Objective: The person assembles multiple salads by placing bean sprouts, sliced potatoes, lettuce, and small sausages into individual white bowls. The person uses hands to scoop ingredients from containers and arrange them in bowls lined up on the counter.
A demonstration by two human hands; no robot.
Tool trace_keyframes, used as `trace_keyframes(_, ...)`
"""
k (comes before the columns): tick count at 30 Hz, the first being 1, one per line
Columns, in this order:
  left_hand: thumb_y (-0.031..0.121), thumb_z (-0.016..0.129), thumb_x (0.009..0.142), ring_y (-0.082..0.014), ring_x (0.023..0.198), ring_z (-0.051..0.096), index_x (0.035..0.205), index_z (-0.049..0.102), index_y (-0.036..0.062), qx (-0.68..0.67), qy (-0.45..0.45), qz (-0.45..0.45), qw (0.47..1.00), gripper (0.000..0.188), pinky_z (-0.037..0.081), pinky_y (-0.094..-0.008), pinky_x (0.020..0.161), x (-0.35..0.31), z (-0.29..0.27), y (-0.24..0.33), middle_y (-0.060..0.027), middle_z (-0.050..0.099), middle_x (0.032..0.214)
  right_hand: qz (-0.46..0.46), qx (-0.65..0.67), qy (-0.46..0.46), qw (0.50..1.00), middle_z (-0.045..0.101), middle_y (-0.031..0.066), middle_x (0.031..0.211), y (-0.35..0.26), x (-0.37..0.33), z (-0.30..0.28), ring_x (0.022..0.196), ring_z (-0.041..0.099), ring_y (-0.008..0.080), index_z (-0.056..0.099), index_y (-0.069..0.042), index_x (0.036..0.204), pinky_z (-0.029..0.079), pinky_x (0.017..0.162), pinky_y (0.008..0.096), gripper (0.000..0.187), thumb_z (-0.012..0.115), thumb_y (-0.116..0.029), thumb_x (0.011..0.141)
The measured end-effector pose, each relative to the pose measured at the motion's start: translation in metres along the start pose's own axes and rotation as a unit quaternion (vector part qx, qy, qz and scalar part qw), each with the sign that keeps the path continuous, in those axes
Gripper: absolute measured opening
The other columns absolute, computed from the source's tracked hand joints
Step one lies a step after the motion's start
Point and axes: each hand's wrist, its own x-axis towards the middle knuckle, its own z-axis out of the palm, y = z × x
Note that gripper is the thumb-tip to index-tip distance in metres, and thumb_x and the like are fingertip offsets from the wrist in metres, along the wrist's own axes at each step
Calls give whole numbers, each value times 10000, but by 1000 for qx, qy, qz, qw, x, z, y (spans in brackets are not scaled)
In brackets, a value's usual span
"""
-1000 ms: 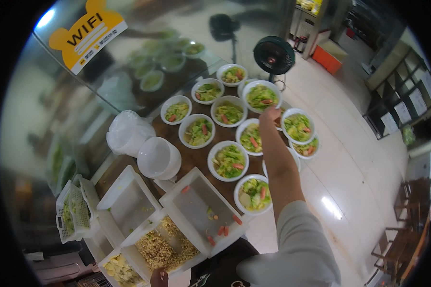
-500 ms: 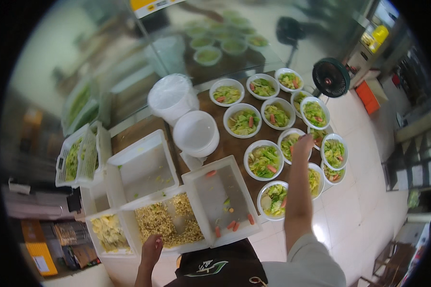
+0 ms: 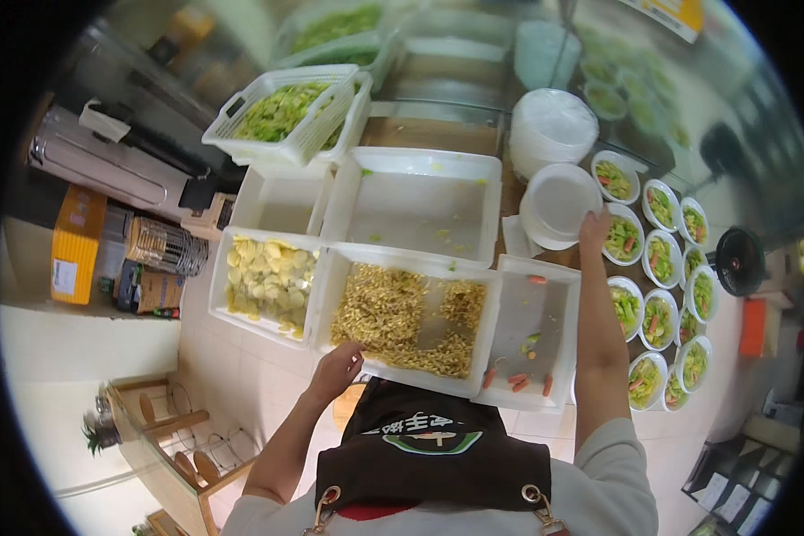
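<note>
Note white bowl stack just left of the fingers of the right hand, roughly upright along its long axis, apparently touched at the rim, far from the left hand by the brown-bits tray; cannot tell either grip, wide or narrow.

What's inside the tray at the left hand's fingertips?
The tray holds small yellow-brown pieces, with a bare patch right of the middle. What lies beneath the pieces is covered.

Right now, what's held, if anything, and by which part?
The right hand is at the right rim of the stacked bowls; grip unclear. The left hand shows nothing held.
</note>
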Motion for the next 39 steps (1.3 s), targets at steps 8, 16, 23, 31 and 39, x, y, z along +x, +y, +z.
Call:
trace_keyframes(8,101,542,800,-303,764,586,946,564,67,32,8,88,996,151,477,-397,658,70,14,-49,-120,571,823,-53,131,42,989,517,239,1178,-83,16,-52,1079,513,333,435,55,1244,387,939,378,412,497,-109,871)
trace_keyframes(16,119,618,753,-369,1013,483,1067,542,112,166,80,216,959,323,452,-464,792,152,44,-35,-131,515,1096,253,482,60,837,561,135,1123,-122,-21,-122,994,570,245,442,-18,1244,473,860,358,383,496,-166,895)
trace_keyframes(23,101,633,677,-365,907,525,978,577,138,264,-80,174,945,308,482,-477,715,132,82,-47,-134,507,1047,389,510,-67,765,542,118,1141,-126,-174,-187,1033,548,237,426,-14,1239,462,881,356,351,458,-116,905)
trace_keyframes(31,10,647,651,-327,834,555,1008,575,59,32,-7,194,980,367,485,-378,677,117,-1,-6,-152,512,984,339,472,-83,810,579,70,1061,-140,-235,-185,944,557,151,477,-9,1194,450,828,272,293,474,-101,916)
trace_keyframes(39,64,643,753,-339,823,565,1082,561,78,83,-7,149,985,340,459,-409,699,119,-14,-16,-150,510,986,206,429,-135,869,553,78,1092,-167,-209,-165,999,510,138,481,10,1196,397,878,264,294,444,-86,921)
